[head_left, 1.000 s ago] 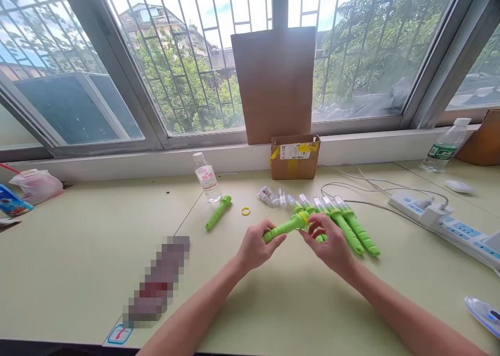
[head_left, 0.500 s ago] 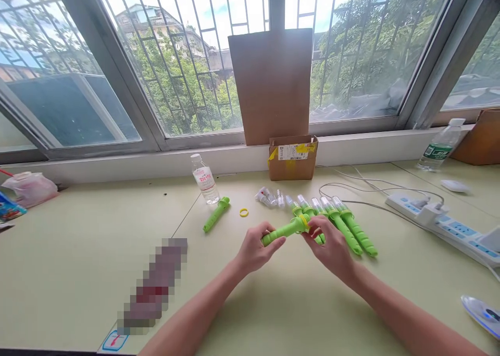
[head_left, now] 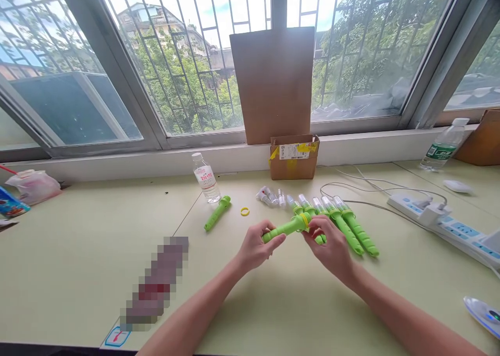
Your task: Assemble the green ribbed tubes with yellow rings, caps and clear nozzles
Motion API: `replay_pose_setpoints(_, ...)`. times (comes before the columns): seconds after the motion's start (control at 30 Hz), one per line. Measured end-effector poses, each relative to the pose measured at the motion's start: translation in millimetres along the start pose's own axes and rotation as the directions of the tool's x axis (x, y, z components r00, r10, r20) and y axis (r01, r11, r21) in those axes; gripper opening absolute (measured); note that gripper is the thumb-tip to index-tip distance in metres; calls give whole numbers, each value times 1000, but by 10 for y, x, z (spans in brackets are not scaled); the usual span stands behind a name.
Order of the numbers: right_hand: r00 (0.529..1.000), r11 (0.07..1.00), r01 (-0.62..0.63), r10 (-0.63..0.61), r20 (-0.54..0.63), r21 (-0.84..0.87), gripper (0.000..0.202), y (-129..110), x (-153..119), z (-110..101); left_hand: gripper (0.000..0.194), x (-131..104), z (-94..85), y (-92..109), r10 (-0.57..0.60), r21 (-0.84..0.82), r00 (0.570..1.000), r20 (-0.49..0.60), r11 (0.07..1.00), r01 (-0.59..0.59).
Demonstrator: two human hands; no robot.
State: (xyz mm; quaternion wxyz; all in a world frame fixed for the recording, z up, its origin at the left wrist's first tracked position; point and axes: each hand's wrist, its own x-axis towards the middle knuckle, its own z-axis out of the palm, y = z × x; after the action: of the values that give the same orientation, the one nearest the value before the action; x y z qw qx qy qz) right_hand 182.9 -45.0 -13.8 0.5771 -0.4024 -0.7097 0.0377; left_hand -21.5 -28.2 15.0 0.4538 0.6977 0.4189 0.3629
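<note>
My left hand (head_left: 255,246) is wrapped round the plain end of a green plastic handle (head_left: 285,230), which lies tilted up to the right. At its wider, ridged end sits a yellow ring (head_left: 304,221). The bent fingers of my right hand (head_left: 330,241) pinch at this ring and the handle's end; the fingertips are partly hidden. Just beyond my right hand, several green handles with clear caps (head_left: 351,220) lie side by side, some partly covered by the hand. Another green handle (head_left: 217,213), without a clear cap, and a loose yellow ring (head_left: 245,211) lie to the left.
Small clear caps (head_left: 269,196) lie near a cardboard box (head_left: 292,163). A water bottle (head_left: 207,181) stands at back left, another bottle (head_left: 443,150) at far right. A power strip (head_left: 449,223) with cables occupies the right side. A blurred-out dark object (head_left: 158,283) lies at left.
The view has shifted very slightly. Both hands keep nearly the same hold on the green handle, and the yellow ring stays at its ridged end.
</note>
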Motion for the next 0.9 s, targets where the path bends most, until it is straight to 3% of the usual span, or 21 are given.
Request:
replay_pose_setpoints(0.37,996,994,-90,91,-8,57,12,16,-16,14,34,13,-1,25,-31,-39,999,6,999,31)
replay_pose_setpoints(0.8,999,1000,-25,25,-31,2,10,16,-20,16,34,19,-2,11,-30,-37,999,19,999,30)
replay_pose_setpoints(0.9,996,998,-60,57,-68,-35,31,36,-35,20,34,22,-5,8,-27,-41,1000,11,999,28)
